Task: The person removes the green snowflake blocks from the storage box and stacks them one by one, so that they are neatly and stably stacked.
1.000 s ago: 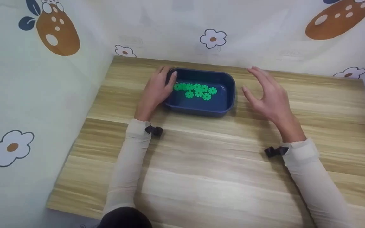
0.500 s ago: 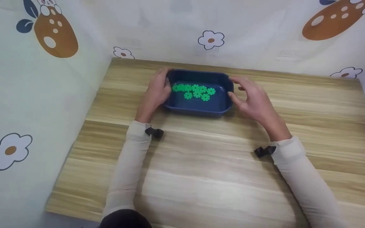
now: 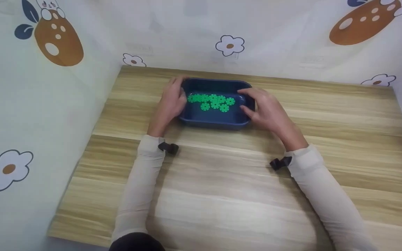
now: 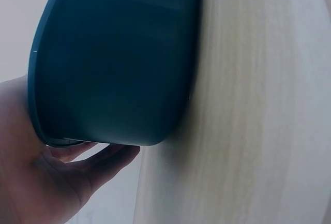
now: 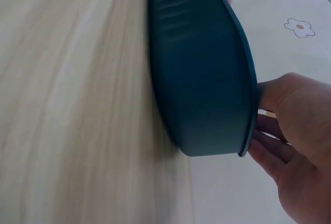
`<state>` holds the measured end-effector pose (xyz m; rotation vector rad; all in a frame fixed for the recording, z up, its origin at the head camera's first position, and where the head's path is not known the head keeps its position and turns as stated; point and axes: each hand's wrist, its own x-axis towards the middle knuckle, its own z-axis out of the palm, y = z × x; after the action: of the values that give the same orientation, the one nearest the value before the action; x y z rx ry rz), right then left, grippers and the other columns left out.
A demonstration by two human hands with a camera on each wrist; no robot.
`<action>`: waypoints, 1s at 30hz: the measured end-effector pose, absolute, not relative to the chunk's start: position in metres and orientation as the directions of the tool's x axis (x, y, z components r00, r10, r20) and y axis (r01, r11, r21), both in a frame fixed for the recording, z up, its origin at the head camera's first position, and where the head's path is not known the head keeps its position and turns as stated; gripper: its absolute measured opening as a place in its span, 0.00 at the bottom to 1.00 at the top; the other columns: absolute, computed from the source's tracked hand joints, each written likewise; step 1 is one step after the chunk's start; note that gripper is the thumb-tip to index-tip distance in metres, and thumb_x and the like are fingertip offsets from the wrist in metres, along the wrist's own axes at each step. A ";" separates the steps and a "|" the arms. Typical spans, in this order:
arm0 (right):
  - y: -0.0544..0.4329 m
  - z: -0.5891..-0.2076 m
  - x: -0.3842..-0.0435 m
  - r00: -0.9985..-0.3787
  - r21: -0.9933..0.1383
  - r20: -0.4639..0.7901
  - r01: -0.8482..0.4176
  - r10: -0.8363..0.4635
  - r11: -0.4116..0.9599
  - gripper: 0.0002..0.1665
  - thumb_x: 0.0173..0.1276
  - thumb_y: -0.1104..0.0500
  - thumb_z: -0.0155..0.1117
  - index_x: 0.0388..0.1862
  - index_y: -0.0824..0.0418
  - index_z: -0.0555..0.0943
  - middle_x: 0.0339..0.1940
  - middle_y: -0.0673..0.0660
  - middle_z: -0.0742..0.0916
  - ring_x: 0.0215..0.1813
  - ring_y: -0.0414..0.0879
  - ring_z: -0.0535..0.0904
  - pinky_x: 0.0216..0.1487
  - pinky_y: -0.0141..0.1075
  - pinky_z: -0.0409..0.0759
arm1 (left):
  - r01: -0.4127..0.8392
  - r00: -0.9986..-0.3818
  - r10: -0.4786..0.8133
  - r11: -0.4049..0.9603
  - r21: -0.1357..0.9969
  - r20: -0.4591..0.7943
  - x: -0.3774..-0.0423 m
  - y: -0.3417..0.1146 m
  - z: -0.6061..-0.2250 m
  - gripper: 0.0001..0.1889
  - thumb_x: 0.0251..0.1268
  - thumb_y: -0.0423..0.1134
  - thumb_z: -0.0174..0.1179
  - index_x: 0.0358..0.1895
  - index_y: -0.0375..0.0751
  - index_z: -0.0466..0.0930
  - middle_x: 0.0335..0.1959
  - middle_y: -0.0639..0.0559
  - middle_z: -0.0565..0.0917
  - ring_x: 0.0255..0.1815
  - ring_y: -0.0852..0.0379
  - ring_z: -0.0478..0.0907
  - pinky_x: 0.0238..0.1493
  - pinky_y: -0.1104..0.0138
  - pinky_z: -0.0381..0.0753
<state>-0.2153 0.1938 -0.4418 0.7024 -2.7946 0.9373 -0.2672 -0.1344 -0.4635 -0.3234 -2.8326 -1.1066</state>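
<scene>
Between my two hands lies a dark blue rectangular tub (image 3: 215, 122) with rounded corners. Inside it, in the gap between my thumbs, is a cluster of green notched discs (image 3: 215, 104), some overlapping, most of them toward my left fingers. My left hand (image 3: 170, 99) grasps the tub's left end: the thumb lies at the rim, and in the left wrist view the fingers lie along the outer side. My right hand (image 3: 269, 109) reaches over the opposite end, thumb and forefinger apart above the opening, with no disc between them. I cannot tell whether those fingers touch the rim.

I judge the step in hand to be steadying the tub from the left while the right settles at its end. Whichever the right hand is after, rim or discs, the next move calls for closing thumb and forefinger with care; the nearest disc lies just left of their tips. A firm left grasp should keep the tub from skidding.

Nearer me than my fingers, bare wood-grain tabletop (image 3: 218, 174) runs back between my pale sleeves (image 3: 141, 184); beyond my fingertips rises a flower-printed backdrop (image 3: 274, 38).
</scene>
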 end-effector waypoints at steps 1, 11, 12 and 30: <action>0.192 -0.441 -0.216 -0.891 -0.546 0.226 -0.451 -0.394 0.706 0.28 0.73 0.58 0.74 0.71 0.59 0.82 0.71 0.62 0.86 0.74 0.60 0.81 0.78 0.56 0.76 | 0.228 -0.974 0.167 0.716 0.660 0.156 -0.268 -0.134 -0.464 0.27 0.77 0.28 0.46 0.76 0.43 0.74 0.72 0.39 0.77 0.74 0.45 0.75 0.81 0.51 0.72; 0.164 -0.436 -0.230 -0.873 -0.519 0.111 -0.458 -0.475 0.722 0.24 0.72 0.60 0.75 0.65 0.65 0.86 0.64 0.63 0.89 0.68 0.58 0.85 0.73 0.53 0.82 | 0.235 -0.971 0.195 0.709 0.665 0.136 -0.268 -0.136 -0.465 0.29 0.76 0.26 0.45 0.78 0.39 0.69 0.75 0.38 0.74 0.77 0.44 0.71 0.84 0.51 0.68; 0.162 -0.436 -0.232 -0.869 -0.518 0.106 -0.463 -0.483 0.719 0.24 0.72 0.60 0.75 0.64 0.66 0.86 0.63 0.64 0.90 0.67 0.58 0.85 0.73 0.53 0.82 | 0.237 -0.971 0.201 0.708 0.665 0.133 -0.268 -0.136 -0.465 0.29 0.75 0.26 0.45 0.78 0.40 0.69 0.75 0.38 0.74 0.78 0.45 0.71 0.84 0.51 0.68; 0.136 -0.443 -0.252 -0.855 -0.461 -0.050 -0.439 -0.516 0.772 0.17 0.71 0.60 0.77 0.56 0.64 0.89 0.54 0.63 0.92 0.53 0.56 0.87 0.60 0.53 0.87 | 0.245 -0.965 0.239 0.674 0.696 0.108 -0.269 -0.138 -0.466 0.28 0.77 0.27 0.44 0.79 0.39 0.66 0.77 0.40 0.74 0.81 0.47 0.68 0.86 0.52 0.64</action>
<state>-0.2516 0.1360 -0.4434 0.8473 -3.1192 0.7392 -0.2695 -0.1376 -0.4664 -0.4149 -2.8676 -1.1943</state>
